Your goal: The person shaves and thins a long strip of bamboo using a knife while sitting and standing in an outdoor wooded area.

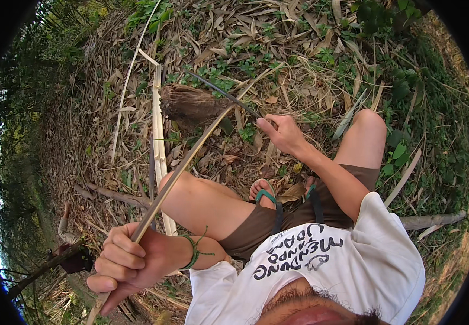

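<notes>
My left hand [131, 262] is closed round the lower part of a long, thin bamboo strip [192, 154], which slants up and away to the right across my bent left knee. My right hand [284, 133] is closed on the handle of a knife [213, 85] with a narrow dark blade. The blade points up and left and crosses the strip near its far part, apparently against it. Below that crossing lies a short brown wooden log [191, 104]. Most of the knife handle is hidden in my fingers.
Pale split bamboo strips [159, 130] lie left of the log, with another thin strip [123, 100] farther left. A branch [118, 195] lies beyond my left knee. Dry leaves and green plants cover the ground. At the far left, part of a person [67, 232] seems visible.
</notes>
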Demonstrator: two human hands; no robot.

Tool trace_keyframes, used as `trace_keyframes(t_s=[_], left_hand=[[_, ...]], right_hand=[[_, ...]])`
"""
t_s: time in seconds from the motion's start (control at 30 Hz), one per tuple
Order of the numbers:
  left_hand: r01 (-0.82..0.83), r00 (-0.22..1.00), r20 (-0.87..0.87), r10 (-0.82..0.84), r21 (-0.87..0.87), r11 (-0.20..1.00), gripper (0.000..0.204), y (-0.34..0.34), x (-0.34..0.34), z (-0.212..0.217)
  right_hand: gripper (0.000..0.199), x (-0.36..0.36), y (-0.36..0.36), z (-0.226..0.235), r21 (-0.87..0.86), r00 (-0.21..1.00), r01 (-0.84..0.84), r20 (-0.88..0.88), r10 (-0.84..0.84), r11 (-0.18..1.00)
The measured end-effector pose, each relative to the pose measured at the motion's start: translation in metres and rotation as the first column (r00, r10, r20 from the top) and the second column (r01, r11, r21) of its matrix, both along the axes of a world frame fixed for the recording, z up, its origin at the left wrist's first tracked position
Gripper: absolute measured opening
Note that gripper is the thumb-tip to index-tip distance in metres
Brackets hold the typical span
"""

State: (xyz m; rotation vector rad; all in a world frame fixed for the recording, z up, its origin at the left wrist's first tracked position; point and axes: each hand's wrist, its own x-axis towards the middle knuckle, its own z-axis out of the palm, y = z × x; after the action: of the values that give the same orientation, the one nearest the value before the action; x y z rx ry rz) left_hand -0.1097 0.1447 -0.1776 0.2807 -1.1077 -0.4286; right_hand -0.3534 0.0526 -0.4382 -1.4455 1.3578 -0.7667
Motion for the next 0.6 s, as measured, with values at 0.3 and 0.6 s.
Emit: trace_keyframes(t_s=[0.3,0.6], left_hand=[[0.011,1.000,-0.027,-0.010,0.031,0.999,0.057,-0.001,0.001,0.001],[0.000,0.997,-0.075,0.006,0.075,0.997,0.059,-0.006,0.011,0.005]], right_hand=[[0.076,-0.023,-0.029,-0.044,0.188,0.981,0.126,-0.166,-0.095,0.974],[0.082,-0.042,-0.043,-0.101,0.276,0.893,0.315,-0.411,-0.185,0.908]])
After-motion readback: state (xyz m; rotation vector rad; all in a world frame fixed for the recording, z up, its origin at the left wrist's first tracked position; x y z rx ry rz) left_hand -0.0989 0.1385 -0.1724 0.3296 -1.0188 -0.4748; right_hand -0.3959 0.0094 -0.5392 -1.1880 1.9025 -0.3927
